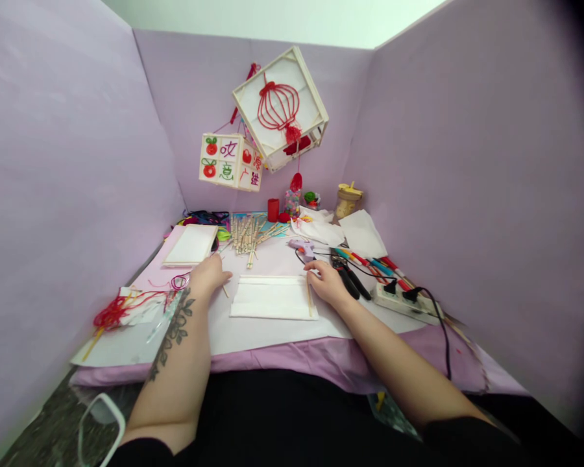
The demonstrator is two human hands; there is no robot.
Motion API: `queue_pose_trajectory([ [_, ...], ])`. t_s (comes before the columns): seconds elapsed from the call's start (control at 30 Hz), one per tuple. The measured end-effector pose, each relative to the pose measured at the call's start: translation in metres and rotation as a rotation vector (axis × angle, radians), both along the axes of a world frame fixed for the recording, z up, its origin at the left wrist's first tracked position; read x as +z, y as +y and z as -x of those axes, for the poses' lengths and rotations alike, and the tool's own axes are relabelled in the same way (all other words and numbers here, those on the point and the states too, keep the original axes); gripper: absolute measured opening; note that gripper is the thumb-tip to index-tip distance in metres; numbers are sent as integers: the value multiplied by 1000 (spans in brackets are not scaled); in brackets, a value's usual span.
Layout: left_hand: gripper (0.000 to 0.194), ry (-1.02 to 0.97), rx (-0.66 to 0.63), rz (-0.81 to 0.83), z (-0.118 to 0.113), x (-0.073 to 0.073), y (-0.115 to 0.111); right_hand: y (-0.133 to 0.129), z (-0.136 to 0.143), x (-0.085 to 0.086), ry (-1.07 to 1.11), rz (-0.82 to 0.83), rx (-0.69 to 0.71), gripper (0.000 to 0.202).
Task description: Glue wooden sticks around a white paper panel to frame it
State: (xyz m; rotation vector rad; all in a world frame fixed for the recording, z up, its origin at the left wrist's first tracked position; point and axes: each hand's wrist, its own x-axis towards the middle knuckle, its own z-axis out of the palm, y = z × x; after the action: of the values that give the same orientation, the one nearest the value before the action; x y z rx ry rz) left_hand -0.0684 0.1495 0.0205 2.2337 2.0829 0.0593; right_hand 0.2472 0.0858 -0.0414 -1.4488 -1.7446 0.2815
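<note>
A white rectangular panel (270, 298) with pale strips along its edges lies flat in front of me. My right hand (324, 282) rests at its upper right corner, fingers curled by a thin wooden stick (309, 297) on the panel's right edge. Left of the panel, my left hand (210, 275) hovers over or rests on the table, its thumb pointing right. A short thin stick (225, 291) is just below that thumb; whether the fingers hold anything is hidden. Behind my left hand lies a framed white panel (191, 245).
Two decorated box lanterns (281, 107) hang at the back. Bundled sticks (246, 237) lie mid-table. A glue gun (302, 246), black-handled pliers (350, 275), markers (389, 269) and a power strip (406, 301) are at right. Red yarn (111, 314) lies left.
</note>
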Motion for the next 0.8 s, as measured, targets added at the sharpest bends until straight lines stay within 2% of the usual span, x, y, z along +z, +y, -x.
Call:
queue_pose_trajectory([
  [0.07, 48, 41, 74, 65, 0, 0, -4, 1, -1, -2, 2, -8, 9, 19],
  [0.23, 48, -27, 30, 72, 5, -7, 0, 0, -1, -1, 3, -11, 23, 17],
  [0.43, 37, -73, 66, 39, 15, -13, 7, -1, -1, 0, 10, 3, 26, 16],
  [0.6, 18, -248, 73, -12, 13, -11, 11, -2, 1, 1, 13, -2, 27, 17],
  [0.7, 20, -312, 3, -149, 4, -8, 11, -3, 2, 2, 15, -5, 24, 17],
  [0.8, 25, -354, -140, -274, -12, -10, 11, -3, 2, 3, -5, 15, 21, 17],
])
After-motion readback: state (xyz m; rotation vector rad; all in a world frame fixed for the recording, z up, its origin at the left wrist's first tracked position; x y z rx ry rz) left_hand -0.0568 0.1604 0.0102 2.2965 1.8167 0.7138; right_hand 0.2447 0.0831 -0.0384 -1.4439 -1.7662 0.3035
